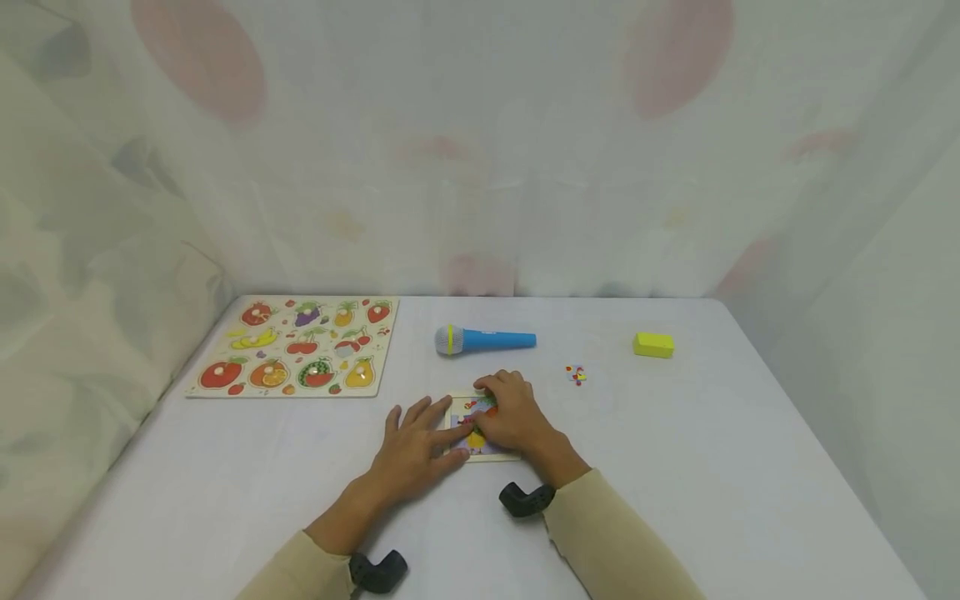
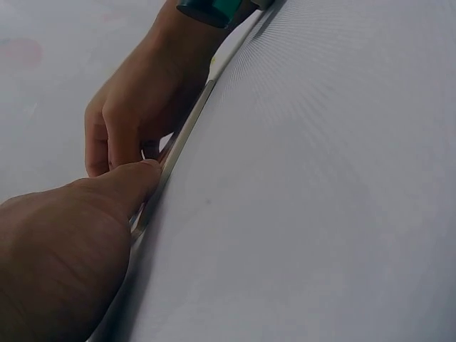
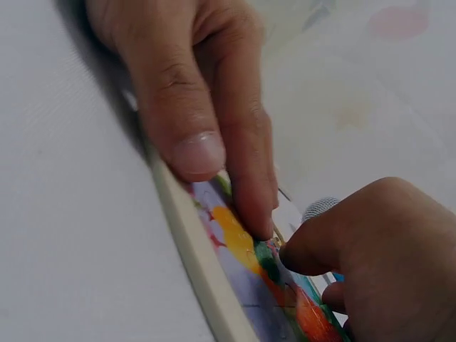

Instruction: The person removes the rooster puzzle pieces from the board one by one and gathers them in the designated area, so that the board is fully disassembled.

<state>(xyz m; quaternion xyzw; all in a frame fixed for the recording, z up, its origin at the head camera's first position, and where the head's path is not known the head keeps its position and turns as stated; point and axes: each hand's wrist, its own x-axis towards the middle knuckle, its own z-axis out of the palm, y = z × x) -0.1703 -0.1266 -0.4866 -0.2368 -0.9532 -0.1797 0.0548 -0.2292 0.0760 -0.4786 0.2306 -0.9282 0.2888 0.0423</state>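
Observation:
A small picture jigsaw puzzle in a pale frame lies on the table between both hands. My left hand spreads over its left side, index finger straight and touching the picture, thumb low over the near edge. From the other side, my right hand covers the puzzle's right part. Its fingers bend over the far edge while the thumb presses the picture's middle, close to the left index fingertip. Part of the picture is hidden under the right hand. One loose jigsaw piece lies to the right, beyond the hands.
At the back left lies a fruit peg puzzle board. A blue toy microphone with a grey head lies behind the hands. Farther right sits a yellow block. White patterned cloth hangs along the table's back and sides.

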